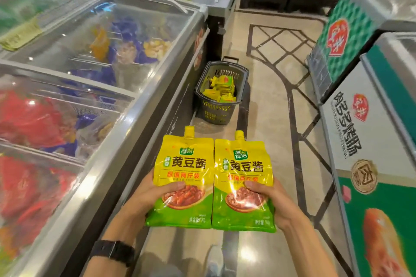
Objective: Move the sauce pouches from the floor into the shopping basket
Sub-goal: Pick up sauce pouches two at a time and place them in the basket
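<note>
Yellow-and-green pouches were held one to each hand, side by side with their inner edges touching, clear of the floor (270, 108). The left pouch (183, 177) was gripped low on its outer edge by the left hand (155, 195), thumb laid across the front and fingers hidden behind. The right pouch (244, 182) was gripped the same way by the right hand (270, 200). Both pouches were held face up with their spouts pointed away from the body.

The basket (216, 112) was seen well apart from the hands, straight ahead and lower, on the floor just beside the freezer (90, 51). It lay almost in line with the seam between the two pouches, so neither hand could be judged nearer. The long axes of the pouches were aimed spout-first at it, and its own long axis ran the same way. More pouches (221, 90) were already piled inside. A forward carry and a lowering over the near rim were judged to be needed.
</note>
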`<state>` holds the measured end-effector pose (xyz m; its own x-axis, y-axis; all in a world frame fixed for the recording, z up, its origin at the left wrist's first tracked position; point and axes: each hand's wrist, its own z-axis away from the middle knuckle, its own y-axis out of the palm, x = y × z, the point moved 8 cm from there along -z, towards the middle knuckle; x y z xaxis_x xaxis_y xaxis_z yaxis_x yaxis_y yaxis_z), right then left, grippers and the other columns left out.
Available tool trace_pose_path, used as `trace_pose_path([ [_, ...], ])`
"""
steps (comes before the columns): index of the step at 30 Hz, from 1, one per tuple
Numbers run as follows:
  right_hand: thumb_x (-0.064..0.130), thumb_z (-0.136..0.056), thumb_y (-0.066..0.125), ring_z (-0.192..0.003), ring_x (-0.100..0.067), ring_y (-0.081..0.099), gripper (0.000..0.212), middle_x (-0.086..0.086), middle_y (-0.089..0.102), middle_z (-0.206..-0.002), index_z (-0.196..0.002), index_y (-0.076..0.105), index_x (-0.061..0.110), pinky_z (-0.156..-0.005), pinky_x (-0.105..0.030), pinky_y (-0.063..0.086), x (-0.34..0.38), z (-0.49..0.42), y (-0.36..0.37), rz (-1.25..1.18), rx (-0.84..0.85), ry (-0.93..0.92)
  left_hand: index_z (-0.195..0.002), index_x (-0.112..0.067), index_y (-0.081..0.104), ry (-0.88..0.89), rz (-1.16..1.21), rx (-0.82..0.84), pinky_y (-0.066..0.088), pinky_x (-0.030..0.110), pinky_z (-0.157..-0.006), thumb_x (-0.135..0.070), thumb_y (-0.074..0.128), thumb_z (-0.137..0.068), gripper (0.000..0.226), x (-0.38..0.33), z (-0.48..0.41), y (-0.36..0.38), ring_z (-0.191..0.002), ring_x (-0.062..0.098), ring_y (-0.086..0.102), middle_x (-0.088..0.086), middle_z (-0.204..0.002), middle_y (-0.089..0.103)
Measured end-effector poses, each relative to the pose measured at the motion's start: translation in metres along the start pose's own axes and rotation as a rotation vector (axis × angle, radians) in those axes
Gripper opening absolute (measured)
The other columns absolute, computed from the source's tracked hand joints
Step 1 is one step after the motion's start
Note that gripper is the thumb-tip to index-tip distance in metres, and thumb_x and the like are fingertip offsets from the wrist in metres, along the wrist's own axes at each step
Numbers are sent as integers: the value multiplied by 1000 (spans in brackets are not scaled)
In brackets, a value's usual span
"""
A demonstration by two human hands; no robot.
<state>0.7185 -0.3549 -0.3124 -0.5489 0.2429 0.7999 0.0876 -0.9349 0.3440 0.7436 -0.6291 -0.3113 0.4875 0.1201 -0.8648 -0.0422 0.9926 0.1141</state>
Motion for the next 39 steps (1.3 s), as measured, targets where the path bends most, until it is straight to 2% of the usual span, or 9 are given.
trace_pose_path([
  [7,12,-40,90,-76,-29,75,82,-16,77,-96,-116,62,4,-55,-33,58,42,-79,-30,-48,-54,35,-127,-10,61,-76,-3,66,53,58,-96,-28,99,-41,96,-42,-100,20,-102,41,72,18,-113,74],
  [10,22,-16,100,-78,-32,75,110,-19,76,-99,-117,61,4,-55,-34,59,59,-121,-42,-75,-82,53,-131,-10,57,-110,-15,95,50,62,-99,-22,94,-50,90,-55,-159,24,-106,43,70,19,-118,72],
  [13,26,-6,100,-73,-30,75,114,-17,77,-93,-112,63,7,-52,-32,58,82,-163,-52,-112,-122,54,-132,-11,57,-122,-24,149,54,55,-95,-22,93,-51,90,-79,-218,34,-106,39,71,17,-117,73],
  [18,31,-5,100,-77,-27,76,122,-13,77,-96,-119,60,11,-53,-32,58,125,-231,-74,-106,-196,72,-126,-17,60,-92,-96,227,58,18,-66,-36,100,-42,95,-133,-309,54,-93,17,76,2,-106,78],
  [22,31,-10,101,-85,-31,75,119,-15,76,-102,-121,60,9,-60,-36,60,160,-281,-93,-128,-240,47,-123,-22,62,-105,-147,248,58,23,-71,-57,98,-20,114,-164,-377,69,-96,17,75,-1,-107,78],
  [25,27,-14,102,-88,-34,74,115,-18,75,-105,-120,61,8,-61,-38,60,186,-314,-111,-174,-247,54,-125,-19,62,-126,-156,254,58,38,-86,-54,100,-21,116,-182,-420,89,-104,27,73,6,-111,77],
  [31,27,-11,101,-79,-28,76,109,-14,77,-96,-112,63,10,-55,-33,59,236,-389,-168,-206,-213,79,-125,-15,60,-186,-111,234,62,40,-75,-42,103,-20,116,-201,-500,137,-98,33,74,14,-111,76],
  [34,26,-22,102,-89,-34,74,110,-17,75,-106,-122,60,8,-63,-40,61,254,-433,-198,-135,-209,151,-123,-15,61,-173,-72,163,58,49,-88,-43,103,-21,114,-208,-540,154,-101,34,73,14,-114,75],
  [39,28,-24,102,-99,-39,71,114,-17,73,-113,-128,58,11,-83,-52,58,288,-505,-228,-55,-211,230,-114,-16,66,-172,0,61,62,31,-69,-48,101,-17,108,-215,-595,164,-91,26,76,11,-105,78],
])
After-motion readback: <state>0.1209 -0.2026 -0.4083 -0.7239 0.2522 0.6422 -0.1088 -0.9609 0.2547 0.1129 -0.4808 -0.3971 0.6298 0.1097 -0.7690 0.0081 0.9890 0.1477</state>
